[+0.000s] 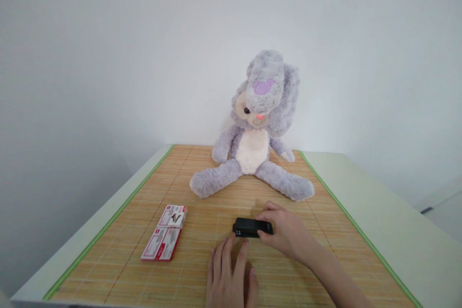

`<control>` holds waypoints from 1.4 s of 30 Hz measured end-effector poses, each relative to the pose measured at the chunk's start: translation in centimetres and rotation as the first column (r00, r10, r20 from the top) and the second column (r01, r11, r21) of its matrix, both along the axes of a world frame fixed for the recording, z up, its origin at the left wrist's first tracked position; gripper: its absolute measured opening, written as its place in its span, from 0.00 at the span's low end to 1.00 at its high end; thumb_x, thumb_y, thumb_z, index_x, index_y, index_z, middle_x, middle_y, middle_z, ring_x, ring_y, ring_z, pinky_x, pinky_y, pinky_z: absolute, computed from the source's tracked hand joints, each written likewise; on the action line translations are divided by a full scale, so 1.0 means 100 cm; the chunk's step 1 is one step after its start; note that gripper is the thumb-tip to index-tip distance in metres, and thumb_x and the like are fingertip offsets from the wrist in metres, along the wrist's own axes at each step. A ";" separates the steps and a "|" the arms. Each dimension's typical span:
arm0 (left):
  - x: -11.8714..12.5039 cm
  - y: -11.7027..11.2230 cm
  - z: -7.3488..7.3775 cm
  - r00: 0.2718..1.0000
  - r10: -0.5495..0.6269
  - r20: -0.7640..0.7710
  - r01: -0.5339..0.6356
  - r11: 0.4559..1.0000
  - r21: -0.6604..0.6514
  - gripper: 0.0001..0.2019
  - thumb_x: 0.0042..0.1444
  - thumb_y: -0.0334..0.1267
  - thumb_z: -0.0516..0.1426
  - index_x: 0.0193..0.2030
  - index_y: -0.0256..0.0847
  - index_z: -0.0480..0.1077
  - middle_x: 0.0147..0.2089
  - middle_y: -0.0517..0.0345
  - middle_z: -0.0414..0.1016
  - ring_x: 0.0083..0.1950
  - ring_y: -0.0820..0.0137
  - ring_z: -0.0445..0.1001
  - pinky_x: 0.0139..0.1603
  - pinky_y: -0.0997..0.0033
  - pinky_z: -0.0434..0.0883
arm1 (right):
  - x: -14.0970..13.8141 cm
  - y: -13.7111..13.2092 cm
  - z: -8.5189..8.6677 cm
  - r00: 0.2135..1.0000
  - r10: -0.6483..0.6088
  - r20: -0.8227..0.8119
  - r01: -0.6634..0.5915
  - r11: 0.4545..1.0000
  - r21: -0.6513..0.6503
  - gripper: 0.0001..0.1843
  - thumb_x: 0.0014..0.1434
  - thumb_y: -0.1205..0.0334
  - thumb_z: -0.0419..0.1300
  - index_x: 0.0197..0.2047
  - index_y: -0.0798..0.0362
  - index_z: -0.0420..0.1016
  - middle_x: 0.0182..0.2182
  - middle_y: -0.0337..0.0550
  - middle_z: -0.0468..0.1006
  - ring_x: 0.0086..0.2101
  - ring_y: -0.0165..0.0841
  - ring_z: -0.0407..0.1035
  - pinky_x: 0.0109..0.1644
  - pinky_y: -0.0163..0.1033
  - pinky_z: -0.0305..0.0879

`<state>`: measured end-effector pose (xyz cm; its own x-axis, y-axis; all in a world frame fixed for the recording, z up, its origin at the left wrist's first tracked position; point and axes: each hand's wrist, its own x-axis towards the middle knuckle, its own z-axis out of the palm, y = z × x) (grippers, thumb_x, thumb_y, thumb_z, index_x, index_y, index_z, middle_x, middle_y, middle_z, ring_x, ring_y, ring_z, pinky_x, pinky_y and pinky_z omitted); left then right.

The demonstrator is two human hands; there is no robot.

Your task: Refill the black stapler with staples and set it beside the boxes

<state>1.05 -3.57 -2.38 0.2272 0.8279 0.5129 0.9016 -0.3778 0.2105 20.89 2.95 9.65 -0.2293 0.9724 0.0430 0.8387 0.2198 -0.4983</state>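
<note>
With fingers of right hand, grasping black stapler on bamboo mat; with left hand loosely extended, perhaps touching its near edge. Cannot see inside two printed boxes at left.

Grey plush rabbit seated at far end of green-edged bamboo mat; white wall behind

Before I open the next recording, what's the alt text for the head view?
A right hand grips a black stapler on a bamboo mat; the left hand lies close in front of it, contact unclear. Two red and white boxes lie to the left; a grey plush rabbit sits behind.
</note>
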 end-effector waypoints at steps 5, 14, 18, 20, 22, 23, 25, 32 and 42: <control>0.011 0.002 -0.001 1.000 0.019 0.007 -0.019 0.999 -0.048 0.28 0.64 0.49 0.56 0.71 0.54 0.65 0.74 0.57 0.63 0.73 0.51 0.61 0.72 0.40 0.59 | 0.004 -0.006 0.005 0.999 0.024 -0.028 -0.024 1.000 -0.015 0.11 0.56 0.68 0.63 0.41 0.46 0.84 0.41 0.40 0.77 0.40 0.34 0.74 0.47 0.37 0.68; 0.016 0.003 0.001 0.999 0.050 0.006 -0.049 0.994 -0.096 0.26 0.66 0.51 0.54 0.70 0.57 0.65 0.74 0.60 0.63 0.73 0.50 0.61 0.72 0.34 0.55 | -0.005 0.005 0.013 0.993 0.120 -0.023 -0.121 0.992 -0.045 0.11 0.55 0.65 0.67 0.43 0.47 0.83 0.44 0.40 0.77 0.44 0.36 0.72 0.52 0.39 0.68; 0.015 0.002 -0.003 0.999 0.039 -0.013 -0.040 0.995 -0.090 0.25 0.67 0.51 0.54 0.68 0.54 0.68 0.74 0.58 0.64 0.73 0.49 0.61 0.72 0.35 0.56 | -0.027 0.017 0.016 0.977 0.215 0.000 -0.215 0.976 -0.017 0.10 0.55 0.61 0.70 0.42 0.48 0.83 0.48 0.41 0.76 0.48 0.37 0.71 0.56 0.40 0.66; 0.015 0.002 -0.003 0.999 0.032 -0.014 -0.033 0.997 -0.076 0.25 0.66 0.51 0.54 0.69 0.53 0.68 0.74 0.57 0.64 0.73 0.49 0.61 0.72 0.35 0.57 | -0.033 0.025 0.021 0.963 0.264 0.053 -0.264 0.964 -0.003 0.08 0.53 0.61 0.72 0.37 0.50 0.82 0.48 0.42 0.75 0.49 0.38 0.70 0.57 0.41 0.66; 0.015 0.002 -0.001 0.999 0.041 -0.007 -0.041 0.997 -0.071 0.26 0.66 0.51 0.55 0.70 0.54 0.66 0.74 0.57 0.64 0.73 0.48 0.61 0.72 0.34 0.56 | -0.032 0.030 0.029 0.946 0.313 0.083 -0.315 0.949 0.007 0.06 0.53 0.61 0.71 0.34 0.51 0.81 0.49 0.43 0.75 0.49 0.38 0.70 0.56 0.41 0.66; 0.015 0.002 0.000 0.999 0.049 -0.006 -0.049 0.996 -0.075 0.26 0.66 0.51 0.55 0.70 0.55 0.65 0.74 0.58 0.64 0.73 0.48 0.61 0.72 0.32 0.56 | -0.029 0.032 0.035 0.941 0.326 0.087 -0.329 0.944 0.021 0.04 0.54 0.62 0.70 0.34 0.51 0.81 0.50 0.43 0.75 0.49 0.38 0.70 0.56 0.41 0.66; 0.015 0.002 0.002 0.998 0.059 -0.007 -0.060 0.994 -0.088 0.27 0.66 0.52 0.54 0.71 0.57 0.65 0.74 0.59 0.64 0.74 0.46 0.60 0.72 0.28 0.53 | -0.022 0.034 0.046 0.941 0.327 0.086 -0.333 0.941 0.067 0.02 0.57 0.66 0.66 0.34 0.51 0.81 0.50 0.42 0.75 0.48 0.36 0.70 0.57 0.40 0.65; 0.014 0.002 0.003 0.999 0.038 -0.021 -0.040 0.996 -0.076 0.25 0.67 0.48 0.54 0.70 0.55 0.65 0.72 0.57 0.67 0.74 0.45 0.59 0.73 0.27 0.51 | -0.022 0.027 0.040 0.946 0.300 0.119 -0.306 0.951 0.037 0.23 0.51 0.49 0.75 0.49 0.47 0.81 0.50 0.42 0.77 0.50 0.40 0.70 0.58 0.43 0.64; 0.013 0.002 0.002 0.999 0.036 -0.020 -0.037 0.998 -0.046 0.26 0.65 0.50 0.55 0.70 0.55 0.66 0.73 0.58 0.66 0.74 0.45 0.59 0.72 0.30 0.55 | -0.036 0.036 0.024 0.918 0.355 0.177 -0.369 0.927 0.059 0.14 0.50 0.53 0.76 0.35 0.52 0.81 0.50 0.43 0.76 0.52 0.40 0.69 0.59 0.44 0.62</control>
